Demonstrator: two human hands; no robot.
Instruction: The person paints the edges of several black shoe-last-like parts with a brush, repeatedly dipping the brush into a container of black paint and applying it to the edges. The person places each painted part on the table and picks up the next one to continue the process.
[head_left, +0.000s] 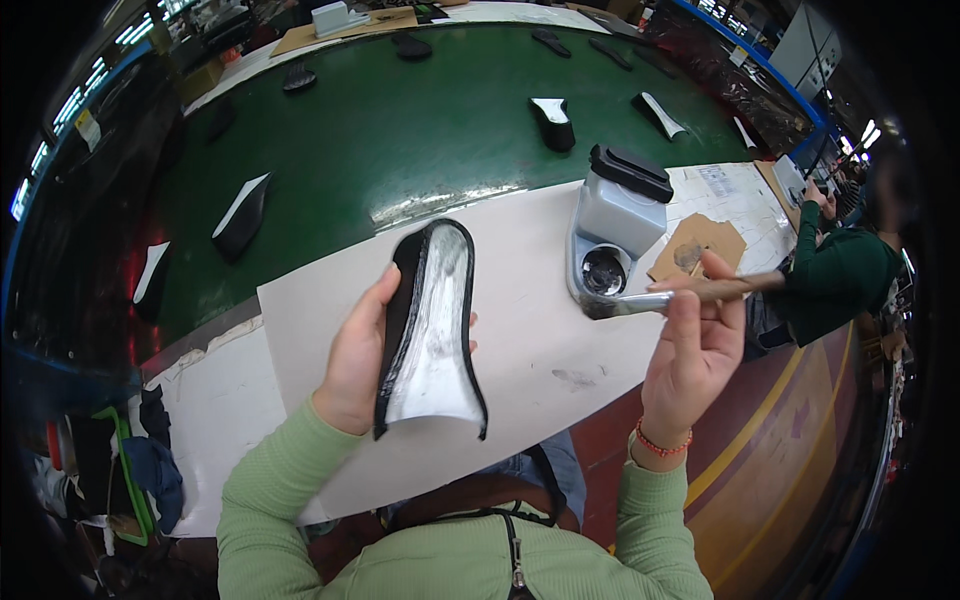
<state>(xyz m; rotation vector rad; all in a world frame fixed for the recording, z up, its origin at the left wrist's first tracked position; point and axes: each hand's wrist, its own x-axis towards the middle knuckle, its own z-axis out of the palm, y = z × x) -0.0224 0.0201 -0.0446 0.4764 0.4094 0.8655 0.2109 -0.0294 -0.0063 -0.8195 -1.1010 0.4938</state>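
In my left hand (pixel 362 350) is a wedge shoe sole (pixel 440 310), its white upper face turned up and edged in black. A wet sheen runs along that face. My fingers wrap round it from the left, with fingertips showing past its right edge. My right hand (pixel 697 350) pinches the wooden handle of a brush (pixel 650 301). The brush's dark bristles point left, apart from the sole, just below the round cup of a grey-white glue pot (pixel 618 215) with a black lid. Dark residue coats the inside of the cup.
Pale paper covers the work table (pixel 530 370). Beyond it, a green conveyor belt (pixel 400 120) carries several soles, including a black-and-white wedge (pixel 242 215). Stained cardboard (pixel 700 245) lies beside the pot. A co-worker in a dark green top (pixel 850 270) is at the right.
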